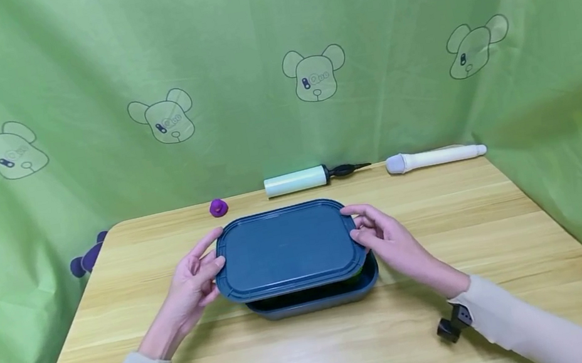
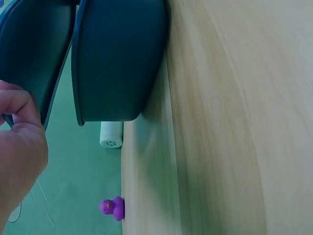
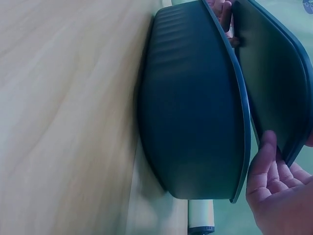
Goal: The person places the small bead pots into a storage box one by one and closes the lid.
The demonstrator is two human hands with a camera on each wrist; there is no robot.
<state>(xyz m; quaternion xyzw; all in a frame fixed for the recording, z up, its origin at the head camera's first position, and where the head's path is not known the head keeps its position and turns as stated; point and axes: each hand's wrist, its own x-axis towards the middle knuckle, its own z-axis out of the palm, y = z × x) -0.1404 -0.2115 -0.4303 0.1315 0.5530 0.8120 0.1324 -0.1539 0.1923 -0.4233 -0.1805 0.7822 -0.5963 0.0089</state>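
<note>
A dark blue rectangular lid (image 1: pixel 286 249) is held above a matching deep box (image 1: pixel 316 305) on the wooden table. Between lid and box a gap shows, widest along the front, where a bit of green peeks out at the right inside the box. My left hand (image 1: pixel 198 279) pinches the lid's left end, thumb on top and fingers beneath. At the opposite end my right hand (image 1: pixel 386 239) grips the lid the same way. Both wrist views show the lid tilted away from the box's rim; most of the box's contents are hidden under it.
Along the table's back edge stand a small purple rubber duck (image 1: pixel 218 207), a pale hand pump (image 1: pixel 295 181) with a black nozzle, and a white stick with a lavender head (image 1: pixel 436 158). A green curtain (image 1: pixel 236 88) with bear prints hangs behind the table (image 1: pixel 474 222).
</note>
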